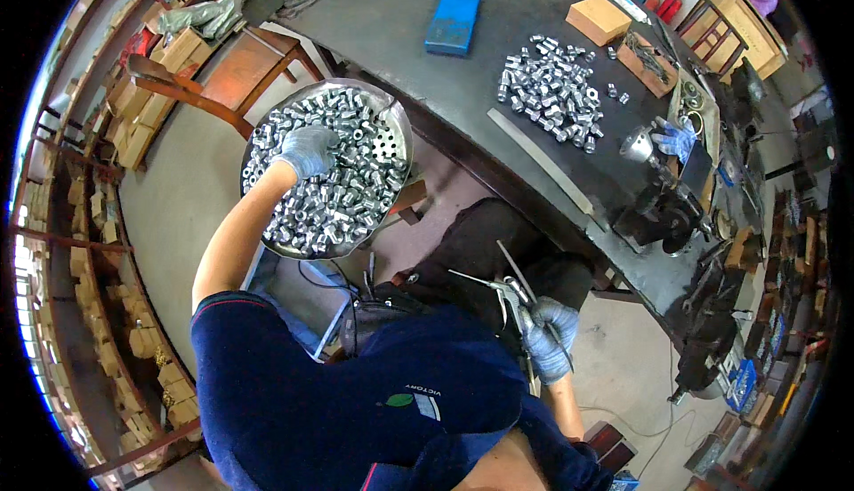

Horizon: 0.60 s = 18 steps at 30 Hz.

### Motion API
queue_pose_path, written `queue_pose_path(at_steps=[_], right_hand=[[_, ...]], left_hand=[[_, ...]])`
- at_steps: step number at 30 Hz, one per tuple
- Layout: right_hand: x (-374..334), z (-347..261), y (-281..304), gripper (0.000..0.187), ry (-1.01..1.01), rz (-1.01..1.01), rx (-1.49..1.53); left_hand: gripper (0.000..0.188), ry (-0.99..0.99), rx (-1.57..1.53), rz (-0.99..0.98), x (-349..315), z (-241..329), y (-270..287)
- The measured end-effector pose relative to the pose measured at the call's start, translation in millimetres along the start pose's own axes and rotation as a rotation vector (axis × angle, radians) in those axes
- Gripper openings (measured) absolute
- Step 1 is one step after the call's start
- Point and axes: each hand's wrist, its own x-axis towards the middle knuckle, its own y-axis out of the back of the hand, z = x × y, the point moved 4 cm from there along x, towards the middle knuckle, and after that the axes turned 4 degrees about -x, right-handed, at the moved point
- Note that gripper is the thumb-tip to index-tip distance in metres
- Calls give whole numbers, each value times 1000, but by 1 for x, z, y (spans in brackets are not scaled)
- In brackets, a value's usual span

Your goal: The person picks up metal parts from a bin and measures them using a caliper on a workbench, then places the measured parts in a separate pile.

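My left hand (307, 153), in a grey-blue glove, is down among small shiny metal fittings (342, 206) heaped in a round metal pan (398, 116). Its fingers are curled together, and their tips are hidden, so I cannot make out what they hold. Some perforated pan bottom shows at the right side. In front of my body, my gloved right hand (551, 335) is closed around a silver air blow gun (509, 295) with a thin nozzle. A slim, pointed metal rod, perhaps a file (516, 269), sticks out of the same grip.
On the dark workbench (391, 33) lie another pile of fittings (551, 91), a flat metal bar (543, 162), a blue box (454, 20) and a cardboard box (598, 20). A bench machine (663, 215) stands at the right. A wooden chair (236, 73) and loaded shelves (89, 295) are left.
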Motion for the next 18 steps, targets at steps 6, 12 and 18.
queue_pose_path(at_steps=[6, 12, 18], right_hand=[[-4, 2, 5, 28, -18, 26, -52], [-5, 1, 7, 28, 7, 34, -105], [-5, 2, 7, 30, -25, 11, -71]], left_hand=[[34, 1, 126, -16, 5, 0, -12], [23, 23, 200, -35, 2, 10, -11], [26, 2, 142, 4, -2, 10, 5]])
